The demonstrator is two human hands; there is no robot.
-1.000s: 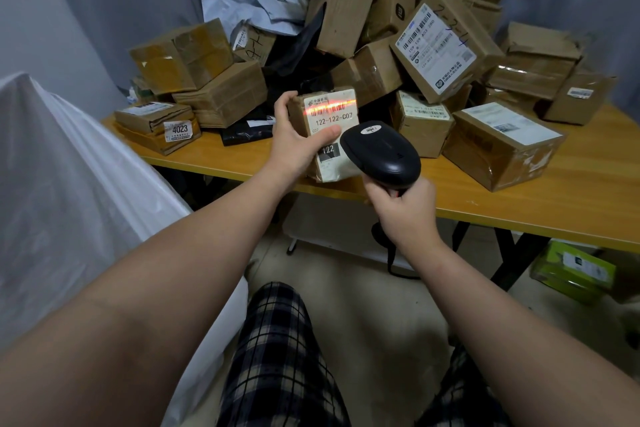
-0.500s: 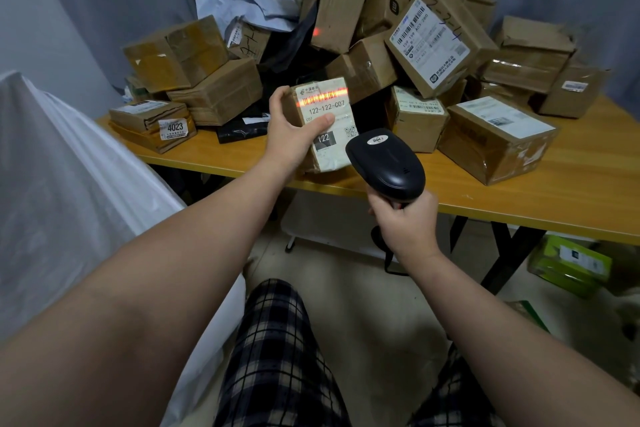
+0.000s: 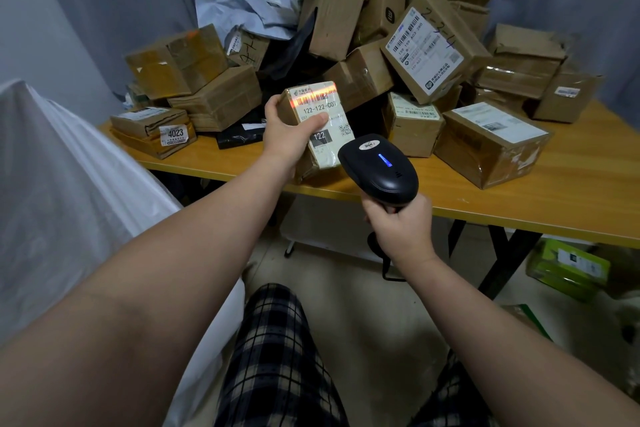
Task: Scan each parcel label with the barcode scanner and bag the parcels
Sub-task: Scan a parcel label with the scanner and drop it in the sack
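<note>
The left hand (image 3: 289, 135) gripped one small parcel (image 3: 327, 140) and held it up in front of the body, with the thumb lying across its label (image 3: 320, 107). The right hand (image 3: 401, 229), just beside and a little nearer to the person, was wrapped around the handle of the barcode scanner (image 3: 379, 168). The head of the scanner pointed at the parcel. A red line (image 3: 317, 97) fell across the barcode at the top of the label, and a blue light (image 3: 385, 160) shone on the back of the scanner. I judge from this that the label was being read at this moment, or had just been read.

This parcel was not yet in the bag. The white bag (image 3: 69, 184) stood to the left of the left hand, and what was inside it could not be seen. Beyond both hands, a large pile of parcels (image 3: 346, 45) lay on the counter (image 3: 519, 198). Most of the task therefore seemed to remain: bagging this parcel, then scanning and bagging the whole pile.
</note>
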